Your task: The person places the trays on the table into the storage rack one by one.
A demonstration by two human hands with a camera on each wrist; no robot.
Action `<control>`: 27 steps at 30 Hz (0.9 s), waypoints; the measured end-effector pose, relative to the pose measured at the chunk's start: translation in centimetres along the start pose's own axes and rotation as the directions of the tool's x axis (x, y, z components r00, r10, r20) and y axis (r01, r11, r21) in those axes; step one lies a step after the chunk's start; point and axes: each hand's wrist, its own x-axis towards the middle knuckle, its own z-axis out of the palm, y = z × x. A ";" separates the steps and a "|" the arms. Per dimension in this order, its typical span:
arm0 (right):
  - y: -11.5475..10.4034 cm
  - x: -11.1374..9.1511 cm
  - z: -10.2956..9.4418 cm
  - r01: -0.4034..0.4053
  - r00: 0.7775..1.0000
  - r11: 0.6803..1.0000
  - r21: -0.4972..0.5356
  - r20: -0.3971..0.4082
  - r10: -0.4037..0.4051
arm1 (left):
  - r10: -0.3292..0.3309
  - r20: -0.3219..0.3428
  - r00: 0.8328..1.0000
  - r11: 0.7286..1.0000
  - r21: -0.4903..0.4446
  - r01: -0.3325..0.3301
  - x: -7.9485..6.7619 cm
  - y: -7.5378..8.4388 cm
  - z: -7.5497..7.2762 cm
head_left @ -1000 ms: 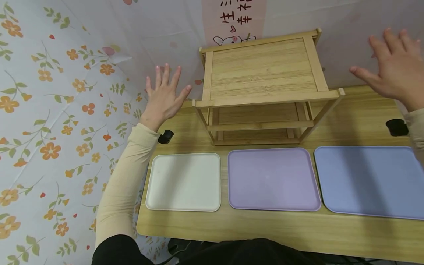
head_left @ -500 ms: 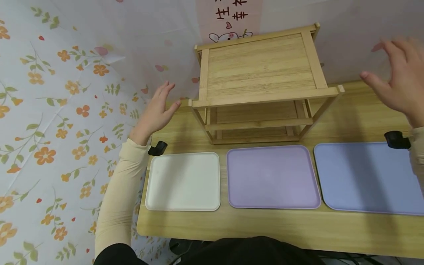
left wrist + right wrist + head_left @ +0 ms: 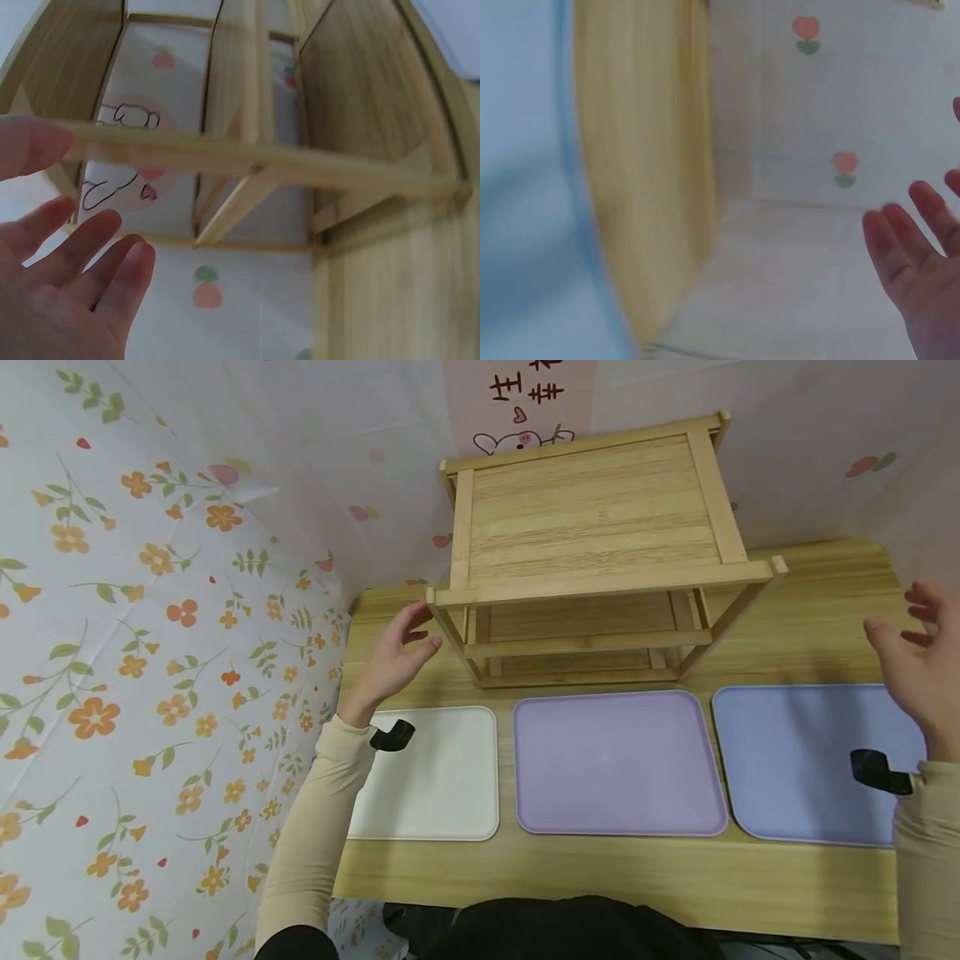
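Head view, wooden rack [image 3: 600, 518] between left hand [image 3: 392, 664], near, and right hand [image 3: 926, 672], farther off; hands loosely curled, empty

On the table [image 3: 420, 870], in a row along the near side, the left tray [image 3: 446, 781], middle tray [image 3: 618, 764] and right tray [image 3: 795, 764]. Mainly behind the middle one, the three-tier shelf rack [image 3: 592, 518], before the cloth backdrop [image 3: 352, 418]. At the rack's left front corner, the left hand [image 3: 392, 662]; well apart to its right, the right hand [image 3: 924, 668].
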 end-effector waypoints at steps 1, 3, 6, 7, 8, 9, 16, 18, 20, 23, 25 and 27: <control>0.6 -0.9 0.1 -0.045 0.999 0.999 0.004 -0.007 0.045 | -0.004 -0.008 1.000 0.999 -0.032 0.004 -0.1 0.3 0.4; 1.9 -2.8 0.2 -0.153 0.988 0.988 0.021 -0.014 0.153 | -0.003 -0.031 1.000 0.995 -0.096 0.000 -0.3 0.9 1.1; 3.6 -5.4 0.1 -0.309 0.951 0.949 0.055 -0.004 0.310 | 0.018 -0.082 0.996 0.987 -0.159 -0.031 -0.5 1.9 2.0; 4.1 -6.2 0.1 -0.354 0.934 0.931 0.090 -0.003 0.356 | 0.024 -0.101 0.995 0.985 -0.166 -0.040 -0.5 2.2 2.3; 4.6 -6.9 0.1 -0.399 0.915 0.907 0.138 0.002 0.402 | 0.029 -0.119 0.992 0.983 -0.179 -0.050 -0.5 2.2 2.5; 5.0 -7.7 0.2 -0.424 0.902 0.887 0.184 0.000 0.432 | 0.033 -0.136 0.990 0.980 -0.190 -0.059 -0.5 2.3 2.7; 7.0 -13.5 1.4 -0.500 0.785 0.655 0.567 -0.024 0.619 | 0.068 -0.195 0.978 0.963 -0.244 -0.116 -0.2 1.6 4.1; 7.3 -15.1 1.8 -0.530 0.742 0.598 0.601 -0.014 0.671 | 0.072 -0.212 0.975 0.964 -0.237 -0.123 -0.2 1.6 4.4; 7.7 -16.2 2.0 -0.553 0.693 0.544 0.631 -0.014 0.721 | 0.071 -0.226 0.971 0.966 -0.227 -0.123 -0.2 1.6 4.7; 8.5 -17.0 1.8 -0.609 0.625 0.518 0.600 -0.039 0.780 | 0.071 -0.242 0.968 0.968 -0.217 -0.125 -0.1 1.6 5.1; 9.9 -17.0 1.7 -0.656 0.573 0.497 0.567 -0.054 0.818 | 0.067 -0.243 0.968 0.971 -0.209 -0.120 0.0 1.7 5.3; 13.0 -16.9 1.8 -0.684 0.531 0.471 0.557 -0.062 0.845 | 0.060 -0.237 0.970 0.974 -0.198 -0.108 0.1 1.7 5.5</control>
